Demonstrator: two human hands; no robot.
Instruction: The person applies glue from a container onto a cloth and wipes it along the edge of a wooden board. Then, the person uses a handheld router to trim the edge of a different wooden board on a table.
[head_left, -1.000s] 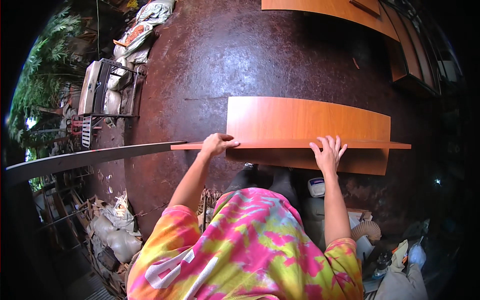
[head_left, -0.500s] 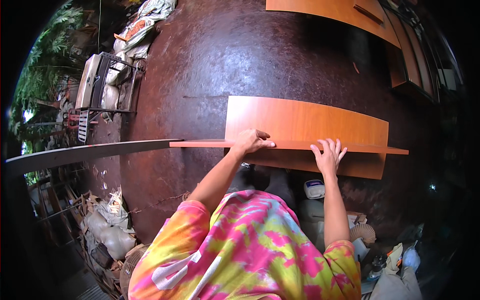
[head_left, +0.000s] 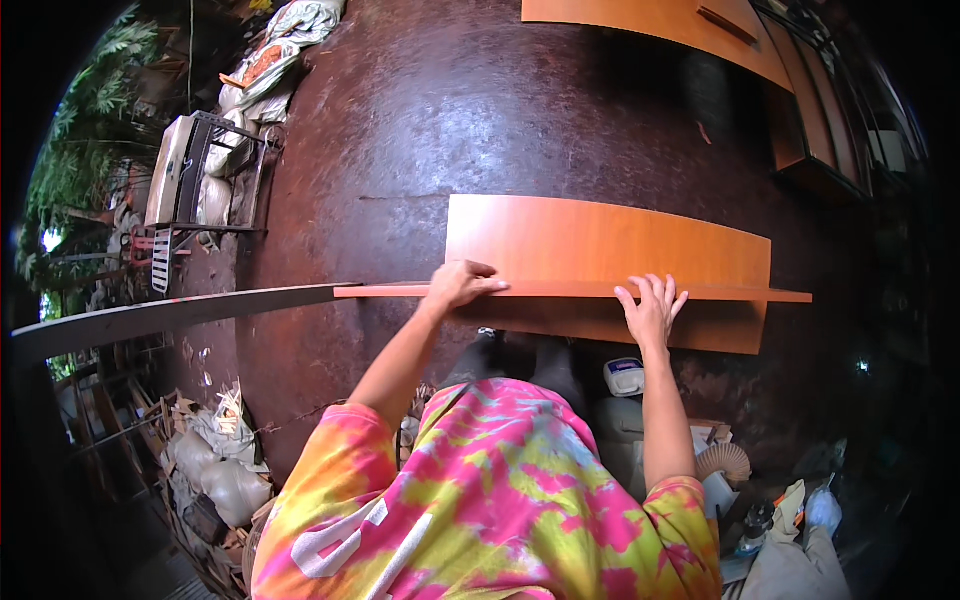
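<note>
Head camera: I look down on a dark red-brown floor point(head_left: 330, 130), where an orange wood-grain panel point(head_left: 600, 235) shows on both sides of a longer matching board point(head_left: 570, 291), seen edge-on in front of the person. The two pieces already sit crosswise; I judge any fixing to be what's left, as I can't make out fasteners. The left hand point(head_left: 463, 284) curls over the board's edge, how firmly I can't tell; the right hand point(head_left: 652, 310) rests there unclenched, fingers spread.
</note>
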